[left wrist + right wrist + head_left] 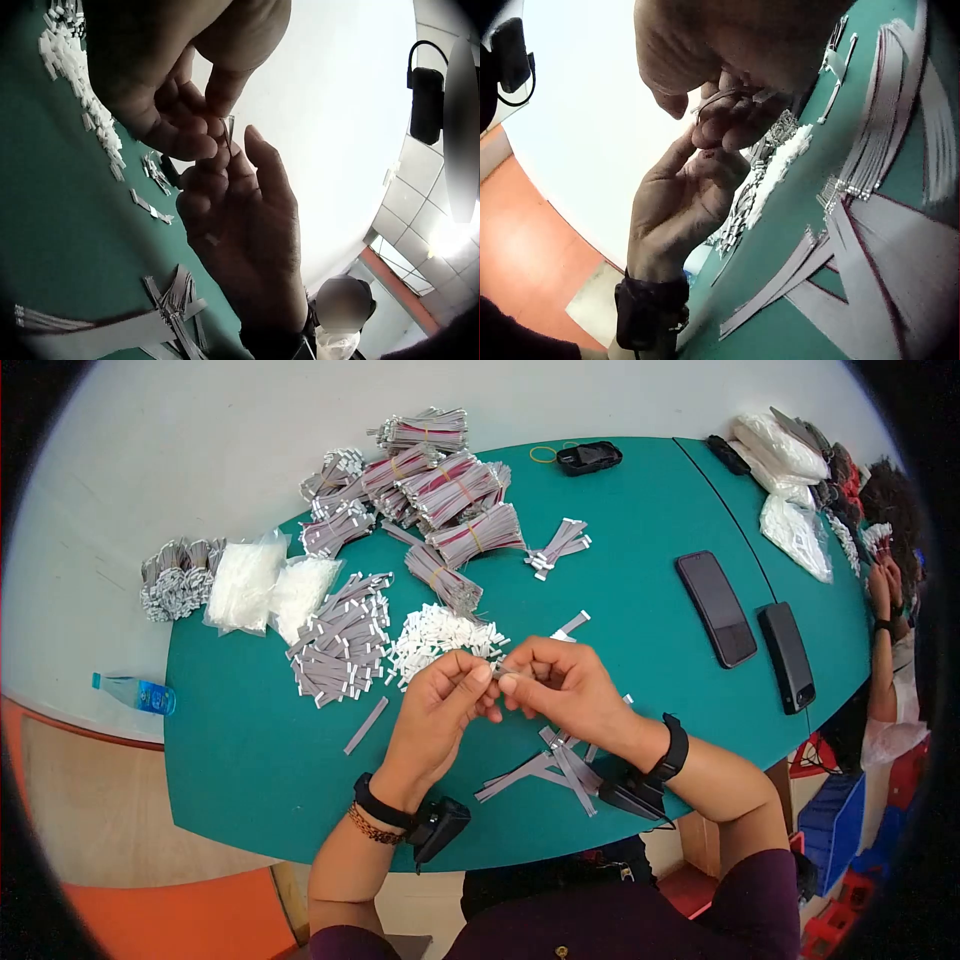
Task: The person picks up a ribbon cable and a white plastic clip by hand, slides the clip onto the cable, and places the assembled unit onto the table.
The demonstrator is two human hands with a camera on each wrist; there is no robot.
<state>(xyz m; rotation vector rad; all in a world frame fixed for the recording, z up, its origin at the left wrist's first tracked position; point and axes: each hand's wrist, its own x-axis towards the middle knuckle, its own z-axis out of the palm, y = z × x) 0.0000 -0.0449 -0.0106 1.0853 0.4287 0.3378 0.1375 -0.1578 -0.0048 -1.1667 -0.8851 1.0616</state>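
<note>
Both hands meet above the table, fingertips together. With bent thumb and fingers, my left hand (437, 705) pinches a small pale piece, like a connector housing, mostly covered by the fingertips. My right hand (572, 685) grips a short grey ribbon cable (721, 96), which curves across its fingers in the right wrist view. The cable's end lies at the left fingertips. Just beyond the hands is a pile of white connector housings (435, 640). Loose grey ribbon cables (560, 768) lie below the right hand, some crossing each other.
Banded cable bundles (455, 490) are stacked at the back. Left of the white pile lie cables with white ends (340, 645) and plastic bags (245, 585). A phone (716, 608) and a black case (787, 658) lie on the right. Another person's arm (882, 650) is at the far right.
</note>
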